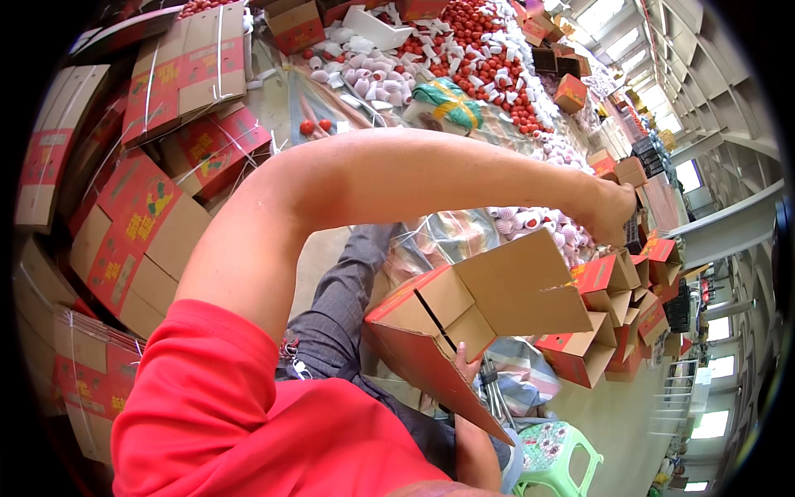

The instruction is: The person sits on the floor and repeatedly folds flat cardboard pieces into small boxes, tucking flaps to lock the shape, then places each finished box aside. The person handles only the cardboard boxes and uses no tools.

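Observation:
I hold a red and brown cardboard box [497, 290] with its flaps standing open, tilted in front of my lap. My right hand [464, 358] comes up from below, its fingers curled on the box's lower edge. My left arm stretches across the whole view to the right. My left hand [611, 212] is curled just above the box's far flap and beside a stack of open boxes [600, 331]. Its fingers are turned away, so I cannot see what it touches.
Bundles of flat strapped cartons [157, 215] lie at the left. A heap of red fruit [480, 41] and white foam nets [364, 70] covers the far ground. A green and yellow bundle [447, 101] lies beyond my arm. A green plastic stool [556, 455] stands at the lower right.

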`<control>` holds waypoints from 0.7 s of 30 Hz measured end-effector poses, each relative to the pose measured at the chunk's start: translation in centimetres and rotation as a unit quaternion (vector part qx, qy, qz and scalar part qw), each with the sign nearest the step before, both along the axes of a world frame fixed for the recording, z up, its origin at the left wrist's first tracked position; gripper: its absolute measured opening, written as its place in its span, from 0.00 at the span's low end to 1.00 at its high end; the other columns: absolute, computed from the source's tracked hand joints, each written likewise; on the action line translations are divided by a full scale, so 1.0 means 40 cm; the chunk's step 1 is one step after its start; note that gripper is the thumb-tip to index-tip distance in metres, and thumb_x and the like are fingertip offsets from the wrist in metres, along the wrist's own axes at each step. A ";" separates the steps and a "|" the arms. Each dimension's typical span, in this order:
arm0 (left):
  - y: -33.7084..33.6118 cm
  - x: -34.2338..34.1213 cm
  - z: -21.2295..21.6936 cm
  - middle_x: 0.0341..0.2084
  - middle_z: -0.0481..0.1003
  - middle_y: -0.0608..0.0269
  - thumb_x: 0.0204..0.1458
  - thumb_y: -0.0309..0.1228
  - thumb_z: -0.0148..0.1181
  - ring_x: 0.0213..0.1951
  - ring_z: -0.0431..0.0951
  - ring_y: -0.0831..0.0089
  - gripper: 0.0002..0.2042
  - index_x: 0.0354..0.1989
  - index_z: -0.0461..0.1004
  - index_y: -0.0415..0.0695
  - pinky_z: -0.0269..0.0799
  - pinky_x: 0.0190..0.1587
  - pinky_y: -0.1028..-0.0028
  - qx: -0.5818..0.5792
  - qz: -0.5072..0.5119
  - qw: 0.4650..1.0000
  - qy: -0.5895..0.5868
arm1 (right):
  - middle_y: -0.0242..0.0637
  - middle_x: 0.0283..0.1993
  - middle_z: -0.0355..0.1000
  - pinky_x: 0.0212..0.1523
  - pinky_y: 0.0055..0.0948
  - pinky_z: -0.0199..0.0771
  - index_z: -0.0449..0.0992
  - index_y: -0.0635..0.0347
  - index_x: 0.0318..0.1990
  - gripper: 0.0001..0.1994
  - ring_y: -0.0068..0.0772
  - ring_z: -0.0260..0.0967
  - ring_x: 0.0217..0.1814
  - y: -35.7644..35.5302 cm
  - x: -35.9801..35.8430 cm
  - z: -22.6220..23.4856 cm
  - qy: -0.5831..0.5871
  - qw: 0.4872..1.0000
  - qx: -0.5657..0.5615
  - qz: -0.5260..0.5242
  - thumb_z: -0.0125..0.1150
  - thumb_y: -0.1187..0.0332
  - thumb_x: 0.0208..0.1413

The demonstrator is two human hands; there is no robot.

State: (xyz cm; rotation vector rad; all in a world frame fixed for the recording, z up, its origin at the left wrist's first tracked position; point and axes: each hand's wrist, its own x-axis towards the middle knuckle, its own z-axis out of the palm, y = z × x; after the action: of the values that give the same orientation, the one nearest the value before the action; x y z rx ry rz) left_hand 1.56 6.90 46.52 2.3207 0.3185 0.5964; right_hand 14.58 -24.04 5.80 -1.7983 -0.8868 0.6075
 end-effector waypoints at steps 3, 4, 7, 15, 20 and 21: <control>-0.009 -0.009 0.015 0.37 0.82 0.40 0.52 0.42 0.69 0.37 0.86 0.53 0.35 0.55 0.65 0.19 0.82 0.34 0.60 -0.014 -0.004 0.999 0.049 | 0.48 0.67 0.68 0.70 0.38 0.63 0.61 0.70 0.71 0.33 0.41 0.66 0.68 0.006 -0.009 -0.003 0.025 1.000 -0.001 -0.002 0.66 0.59 0.66; -0.021 -0.015 0.009 0.39 0.82 0.39 0.52 0.41 0.68 0.40 0.86 0.51 0.34 0.54 0.65 0.20 0.82 0.36 0.59 0.007 0.004 1.000 0.022 | 0.48 0.67 0.68 0.70 0.39 0.63 0.61 0.70 0.71 0.33 0.41 0.66 0.68 -0.006 -0.005 -0.020 0.026 1.000 -0.002 -0.009 0.66 0.60 0.66; -0.062 -0.065 -0.016 0.47 0.79 0.33 0.53 0.38 0.66 0.49 0.83 0.46 0.33 0.58 0.64 0.23 0.80 0.48 0.55 0.029 -0.005 0.998 -0.046 | 0.47 0.68 0.67 0.70 0.39 0.62 0.60 0.70 0.71 0.34 0.41 0.65 0.68 0.007 -0.002 -0.009 0.026 1.000 -0.006 0.011 0.67 0.60 0.65; -0.257 -0.326 -0.292 0.40 0.80 0.52 0.63 0.50 0.65 0.42 0.81 0.63 0.27 0.57 0.74 0.37 0.77 0.45 0.63 -0.258 -0.302 0.915 -0.072 | 0.46 0.68 0.67 0.70 0.38 0.63 0.58 0.69 0.73 0.35 0.40 0.65 0.68 0.023 0.118 -0.040 0.089 0.995 0.024 0.050 0.66 0.62 0.65; -0.356 -0.494 -0.392 0.58 0.78 0.47 0.65 0.42 0.63 0.61 0.77 0.56 0.31 0.71 0.66 0.36 0.69 0.65 0.59 -0.374 -0.228 0.893 -0.107 | 0.48 0.69 0.66 0.70 0.39 0.63 0.57 0.69 0.74 0.38 0.41 0.65 0.69 0.042 0.064 0.030 0.063 0.998 -0.023 0.001 0.68 0.58 0.65; -0.361 -0.504 -0.405 0.55 0.80 0.49 0.66 0.38 0.62 0.60 0.79 0.57 0.25 0.66 0.72 0.35 0.72 0.64 0.60 -0.353 -0.146 0.919 -0.099 | 0.48 0.70 0.66 0.70 0.39 0.63 0.56 0.69 0.74 0.38 0.41 0.65 0.69 0.037 0.062 0.028 0.064 0.998 -0.022 0.006 0.67 0.59 0.65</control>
State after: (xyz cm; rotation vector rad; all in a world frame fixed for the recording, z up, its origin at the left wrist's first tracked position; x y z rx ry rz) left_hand -18.61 -7.55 30.31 1.5546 0.0637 0.4593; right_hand 17.04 -22.58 6.92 -1.7734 -0.8046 0.7462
